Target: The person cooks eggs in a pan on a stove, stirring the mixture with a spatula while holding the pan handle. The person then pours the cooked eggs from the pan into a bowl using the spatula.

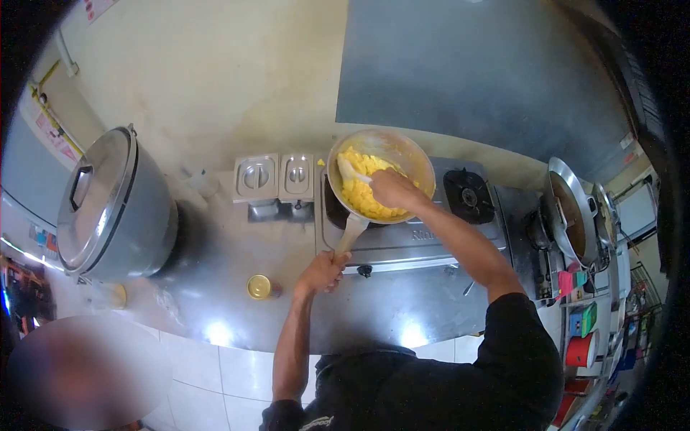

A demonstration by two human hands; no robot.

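Note:
A round metal pan (413, 154) is tilted over the left burner of a gas stove, with soft yellow food like scrambled egg (364, 190) inside. My left hand (323, 272) is closed around the pan's handle (352, 233). Over the pan, my right hand (390, 189) is closed on a pale spatula (348, 169), whose head touches the food at the pan's left side. The pan hides most of the burner beneath it.
The stove's right burner (468, 196) is bare. Two lidded steel containers (256, 177) stand left of the stove. A gold-topped can (259, 287) sits near my left hand. A large lidded pot (133, 215) stands far left, and a wide wok (571, 208) at right.

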